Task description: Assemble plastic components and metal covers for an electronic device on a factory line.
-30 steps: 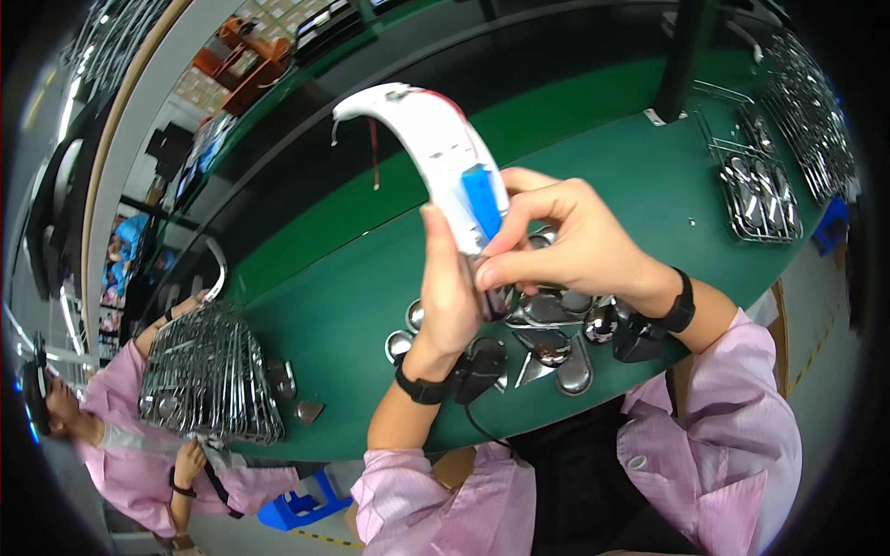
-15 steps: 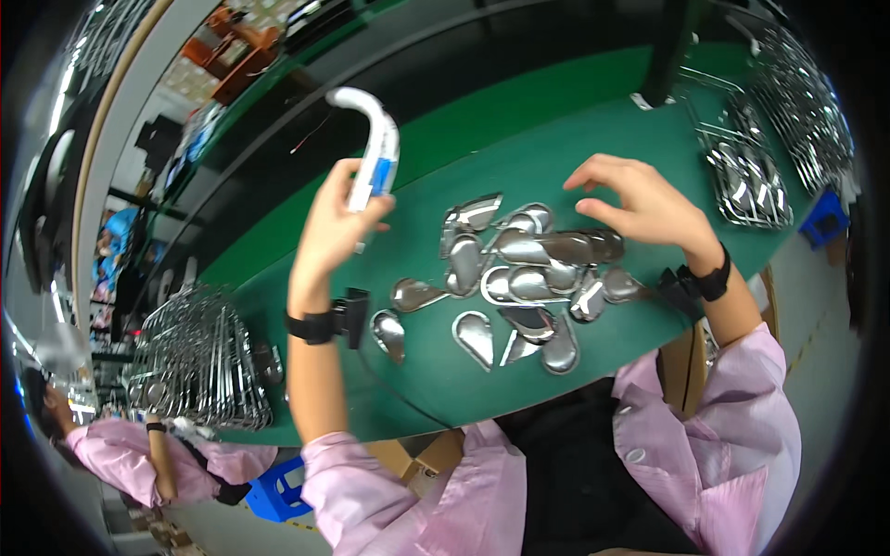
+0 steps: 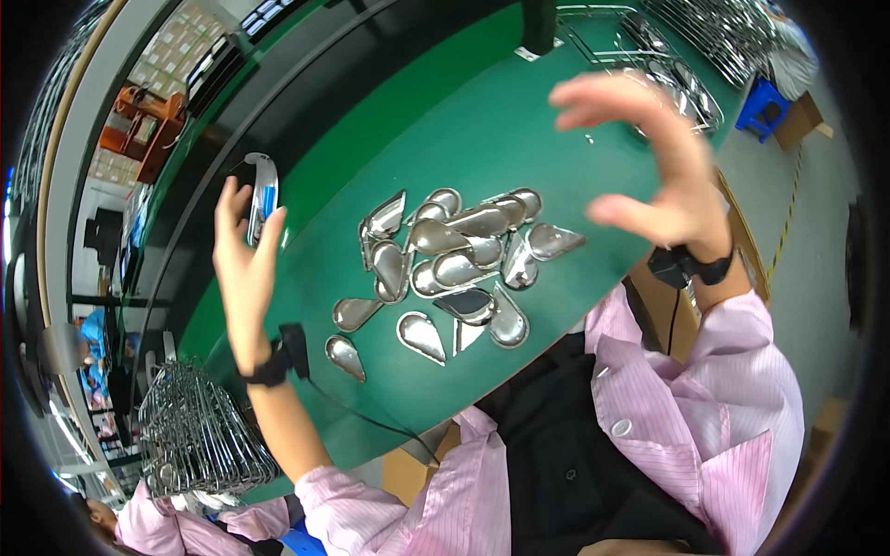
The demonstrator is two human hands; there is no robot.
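My left hand is raised at the table's far left edge, fingers and thumb spread apart. Just beyond it is a curved shiny metal piece with a blue patch; the fingers overlap its lower part but do not look closed on it. My right hand, smeared by motion, hovers over the table's right side with fingers spread and nothing in them. Between the hands lies a loose pile of shiny teardrop-shaped metal pieces. Several lie apart toward the near left, such as a small teardrop piece.
Wire racks crowd the table's left end. A wire basket with shiny pieces stands at the far right, beside more stacked racks. A dark post rises at the back. A black cable trails from my left wrist. Another person sits lower left.
My left hand has let go of the curved metal piece, which now rests at the far left. My right hand has moved right and away from the pile. The whole view has turned.
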